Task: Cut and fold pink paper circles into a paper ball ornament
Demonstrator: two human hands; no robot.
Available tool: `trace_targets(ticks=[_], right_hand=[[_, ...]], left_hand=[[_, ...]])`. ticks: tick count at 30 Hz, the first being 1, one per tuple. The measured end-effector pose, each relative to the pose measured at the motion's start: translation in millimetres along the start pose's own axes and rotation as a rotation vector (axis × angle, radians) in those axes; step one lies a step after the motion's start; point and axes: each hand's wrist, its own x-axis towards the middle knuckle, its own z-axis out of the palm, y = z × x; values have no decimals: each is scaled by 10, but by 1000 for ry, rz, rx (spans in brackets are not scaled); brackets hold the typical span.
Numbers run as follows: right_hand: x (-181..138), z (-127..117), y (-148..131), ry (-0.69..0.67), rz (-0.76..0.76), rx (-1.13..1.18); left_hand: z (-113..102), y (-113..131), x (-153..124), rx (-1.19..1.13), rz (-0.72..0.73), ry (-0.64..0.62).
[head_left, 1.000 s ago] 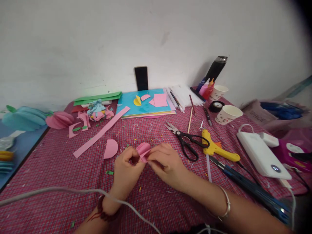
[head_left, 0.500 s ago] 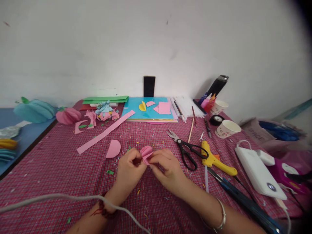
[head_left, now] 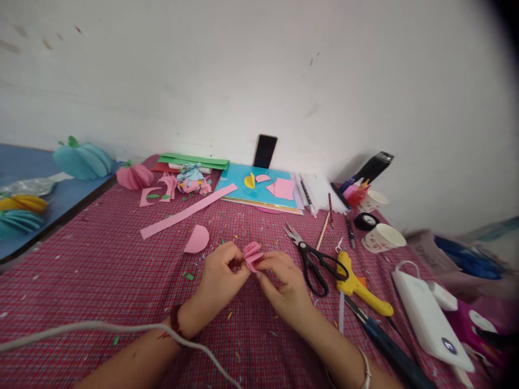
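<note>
Between my two hands, above the checked tablecloth, is a small pink folded paper piece with several leaves fanned out. My left hand pinches its left side between thumb and finger. My right hand grips its right edge, thumb below and fingers on top. The fingertips partly cover the paper. A folded pink paper half-round lies just beyond my left hand. Black-handled scissors rest to the right of my right hand, with a yellow glue gun beside them.
A pink paper strip and paper scraps lie farther back. Blue sheets and a leaning phone are by the wall. Paper cups, black tape and a white power bank stand right. A white cable crosses the foreground.
The camera view has tilted and swung a little to the left, so things appear shifted right. Both hands keep hold of the pink folded paper, its leaves slightly more fanned.
</note>
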Motion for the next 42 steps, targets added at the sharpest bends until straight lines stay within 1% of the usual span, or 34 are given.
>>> trace_targets(ticks=[22, 29, 34, 42], right_hand=[[-1, 2, -16, -47, 22, 2], [1, -4, -31, -28, 13, 3], [-2, -52, -64, -68, 39, 61], [-13, -32, -36, -54, 51, 59]], left_hand=[[-4, -17, -12, -2, 2, -8], [0, -21, -10, -17, 4, -2], [0, -10, -16, -21, 12, -7], [-3, -14, -21, -16, 34, -4]])
